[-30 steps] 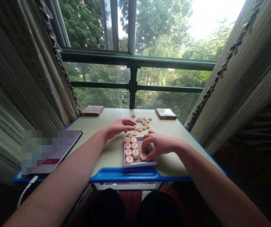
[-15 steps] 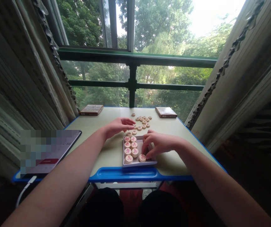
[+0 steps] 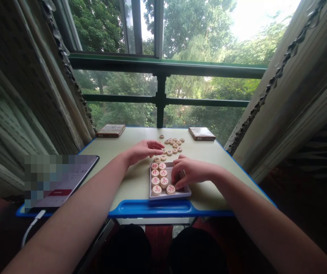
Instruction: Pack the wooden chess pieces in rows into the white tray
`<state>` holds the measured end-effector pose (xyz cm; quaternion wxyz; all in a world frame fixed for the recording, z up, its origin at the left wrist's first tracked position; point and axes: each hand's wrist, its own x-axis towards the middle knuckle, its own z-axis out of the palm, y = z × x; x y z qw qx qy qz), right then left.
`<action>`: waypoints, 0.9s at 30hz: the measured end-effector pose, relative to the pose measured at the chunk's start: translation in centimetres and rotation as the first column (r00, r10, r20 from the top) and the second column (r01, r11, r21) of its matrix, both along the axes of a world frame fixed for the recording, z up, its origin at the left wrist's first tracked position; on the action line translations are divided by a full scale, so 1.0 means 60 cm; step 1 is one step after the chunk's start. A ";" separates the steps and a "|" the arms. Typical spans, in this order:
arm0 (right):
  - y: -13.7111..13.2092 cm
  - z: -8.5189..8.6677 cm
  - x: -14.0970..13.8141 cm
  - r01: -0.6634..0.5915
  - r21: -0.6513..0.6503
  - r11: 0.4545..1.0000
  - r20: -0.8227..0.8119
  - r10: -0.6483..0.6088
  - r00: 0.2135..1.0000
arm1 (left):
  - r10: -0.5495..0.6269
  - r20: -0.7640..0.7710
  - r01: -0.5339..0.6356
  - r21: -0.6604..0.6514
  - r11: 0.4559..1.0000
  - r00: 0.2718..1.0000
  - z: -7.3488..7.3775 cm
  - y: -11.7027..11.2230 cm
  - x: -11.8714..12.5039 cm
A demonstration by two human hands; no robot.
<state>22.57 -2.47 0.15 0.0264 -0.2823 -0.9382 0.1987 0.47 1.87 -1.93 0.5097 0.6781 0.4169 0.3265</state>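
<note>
A shallow white box (image 3: 182, 196) on the table holds round wooden xiangqi pieces with red characters, in two columns at its left. My right hand (image 3: 184, 171) is over the box's right side, fingers bent down and thumb apart. Its fingertips are beside the nearest red piece (image 3: 170, 189), which lies flat; whether they touch it I cannot tell. My left hand (image 3: 146, 149) reaches past the box's far left corner with fingers loosely stretched and apart. Under its fingertips is a dark-lettered piece (image 3: 164, 151), partly covered. Two more pieces (image 3: 163, 157) lie just beyond the box.
Several loose pieces (image 3: 175, 145) cluster farther back. Flat boxes stand at the table's far left (image 3: 111, 130) and far right (image 3: 202, 133). A tablet (image 3: 69, 179) with a white cable (image 3: 32, 228) leans at the left. A blue trough (image 3: 153, 207) edges the table's near side.
The nearest red piece has shifted left inside the box, against the left column. My right fingertips now sit at its right edge and no longer overlap its face. My left hand stays almost still.
</note>
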 end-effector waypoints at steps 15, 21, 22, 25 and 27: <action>-0.005 -0.006 -0.008 -0.037 0.023 0.999 -0.080 0.039 0.996 | -0.028 -0.029 0.028 0.001 1.000 0.999 -0.001 0.001 0.001; -0.007 -0.003 -0.012 -0.011 0.038 0.999 -0.075 0.014 0.997 | -0.034 -0.003 0.034 -0.014 0.999 0.999 0.001 -0.003 0.003; -0.008 -0.002 -0.013 -0.014 0.042 0.999 -0.070 0.017 0.997 | -0.029 -0.003 0.029 -0.017 0.999 1.000 0.002 -0.003 0.003; -0.010 0.000 -0.014 -0.026 0.049 0.998 -0.059 0.029 0.998 | -0.016 -0.018 0.015 -0.019 1.000 1.000 0.002 -0.002 0.004; -0.011 0.000 -0.015 -0.024 0.047 0.999 -0.060 0.027 0.998 | -0.012 -0.024 0.011 -0.019 1.000 1.000 0.001 -0.001 0.004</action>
